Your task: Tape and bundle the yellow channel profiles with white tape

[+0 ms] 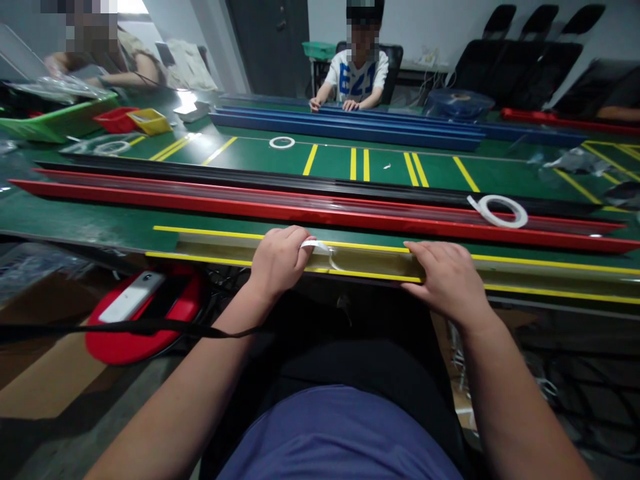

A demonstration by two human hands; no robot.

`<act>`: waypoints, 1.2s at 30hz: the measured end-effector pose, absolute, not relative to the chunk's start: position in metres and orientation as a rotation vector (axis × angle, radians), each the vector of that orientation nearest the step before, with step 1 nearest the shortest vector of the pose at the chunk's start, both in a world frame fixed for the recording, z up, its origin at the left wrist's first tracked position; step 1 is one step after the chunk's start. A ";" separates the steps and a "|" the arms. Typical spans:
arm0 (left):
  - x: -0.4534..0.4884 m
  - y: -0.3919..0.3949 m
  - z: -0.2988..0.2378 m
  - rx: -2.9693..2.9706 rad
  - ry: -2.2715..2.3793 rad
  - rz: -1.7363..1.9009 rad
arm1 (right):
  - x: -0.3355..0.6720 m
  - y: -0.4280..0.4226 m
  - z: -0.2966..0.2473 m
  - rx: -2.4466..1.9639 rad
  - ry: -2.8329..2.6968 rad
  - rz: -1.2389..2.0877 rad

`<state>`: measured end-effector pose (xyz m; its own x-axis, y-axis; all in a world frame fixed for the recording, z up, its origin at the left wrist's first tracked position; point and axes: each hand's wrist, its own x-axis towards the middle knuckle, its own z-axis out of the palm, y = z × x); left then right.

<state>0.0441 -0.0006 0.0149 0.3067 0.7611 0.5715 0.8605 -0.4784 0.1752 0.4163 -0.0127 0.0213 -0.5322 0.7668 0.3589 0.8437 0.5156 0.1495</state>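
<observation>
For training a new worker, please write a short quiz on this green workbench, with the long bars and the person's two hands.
1. True or false: the right hand rests on the long yellow-edged strip.
2. The left hand holds: A) a white tape strip, B) a black bar, C) a red tray.
3. Fill in: the seated co-worker's hands are nearest the ___ bars.
Key: 1 true; 2 A; 3 blue.

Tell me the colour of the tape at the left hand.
White, best in the head view, where the tape runs from the left hand.
</observation>
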 end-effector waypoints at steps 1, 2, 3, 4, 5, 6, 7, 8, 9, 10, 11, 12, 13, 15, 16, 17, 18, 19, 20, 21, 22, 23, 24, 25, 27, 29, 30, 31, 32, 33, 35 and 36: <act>0.045 0.000 0.015 -2.392 -1.517 -0.897 | 0.417 -0.012 0.022 -1.358 -2.510 -0.427; 0.046 0.001 0.014 -2.384 -1.527 -0.885 | 0.417 -0.011 0.023 -1.353 -2.506 -0.402; 0.046 0.002 0.015 -2.377 -1.534 -0.872 | 0.417 -0.011 0.023 -1.348 -2.496 -0.376; 0.047 0.003 0.015 -2.373 -1.539 -0.858 | 0.416 -0.011 0.025 -1.343 -2.485 -0.348; 0.047 0.004 0.015 -2.370 -1.540 -0.846 | 0.414 -0.011 0.026 -1.339 -2.472 -0.319; 0.048 0.005 0.016 -2.369 -1.537 -0.837 | 0.412 -0.012 0.027 -1.333 -2.459 -0.289; 0.048 0.005 0.016 -2.370 -1.532 -0.832 | 0.409 -0.012 0.028 -1.323 -2.450 -0.256; 0.049 0.005 0.017 -2.373 -1.525 -0.829 | 0.405 -0.013 0.029 -1.307 -2.445 -0.221; 0.049 0.005 0.017 -2.376 -1.520 -0.827 | 0.399 -0.013 0.030 -1.286 -2.442 -0.187; 0.049 0.005 0.017 -2.379 -1.515 -0.824 | 0.393 -0.013 0.031 -1.262 -2.437 -0.155; 0.049 0.004 0.017 -2.381 -1.510 -0.821 | 0.386 -0.013 0.032 -1.235 -2.428 -0.128; 0.049 0.003 0.017 -2.381 -1.506 -0.813 | 0.378 -0.012 0.032 -1.207 -2.411 -0.104; 0.049 0.002 0.017 -2.376 -1.504 -0.803 | 0.368 -0.012 0.033 -1.176 -2.388 -0.084; 0.049 0.001 0.018 -2.363 -1.504 -0.780 | 0.348 -0.011 0.036 -1.110 -2.332 -0.053; 0.049 0.001 0.018 -2.357 -1.508 -0.769 | 0.338 -0.010 0.038 -1.074 -2.311 -0.035; 0.050 0.000 0.018 -2.353 -1.513 -0.757 | 0.327 -0.010 0.040 -1.035 -2.296 -0.010; 0.050 0.000 0.018 -2.353 -1.518 -0.746 | 0.317 -0.009 0.042 -0.995 -2.291 0.026; 0.050 0.001 0.018 -2.354 -1.523 -0.734 | 0.307 -0.007 0.044 -0.965 -2.292 0.071; 0.050 0.001 0.018 -2.355 -1.527 -0.721 | 0.298 -0.006 0.045 -0.948 -2.296 0.118; 0.050 0.001 0.018 -2.357 -1.531 -0.708 | 0.290 -0.004 0.046 -0.945 -2.304 0.163; 0.049 0.001 0.018 -2.359 -1.534 -0.696 | 0.283 -0.002 0.047 -0.947 -2.316 0.208; 0.049 0.001 0.018 -2.359 -1.538 -0.686 | 0.277 0.001 0.047 -0.949 -2.330 0.252; 0.049 0.000 0.018 -2.358 -1.540 -0.679 | 0.272 0.004 0.046 -0.944 -2.342 0.301; 0.049 0.000 0.018 -2.358 -1.541 -0.676 | 0.268 0.006 0.045 -0.932 -2.345 0.354; 0.048 -0.001 0.018 -2.359 -1.549 -0.676 | 0.262 0.011 0.042 -0.910 -2.303 0.469; 0.048 -0.001 0.018 -2.375 -1.565 -0.685 | 0.260 0.014 0.039 -0.909 -2.212 0.545; 0.048 -0.001 0.019 -2.386 -1.577 -0.691 | 0.261 0.015 0.038 -0.910 -2.168 0.567; 0.047 -0.001 0.019 -2.396 -1.589 -0.697 | 0.262 0.015 0.037 -0.905 -2.131 0.585; 0.047 -0.001 0.020 -2.406 -1.599 -0.700 | 0.263 0.015 0.036 -0.900 -2.100 0.603; 0.047 -0.001 0.021 -2.415 -1.605 -0.702 | 0.265 0.015 0.036 -0.898 -2.072 0.624; 0.047 -0.001 0.022 -2.431 -1.617 -0.704 | 0.269 0.013 0.034 -0.896 -2.008 0.686; 0.046 -0.002 0.022 -2.441 -1.620 -0.711 | 0.272 0.012 0.033 -0.894 -1.968 0.720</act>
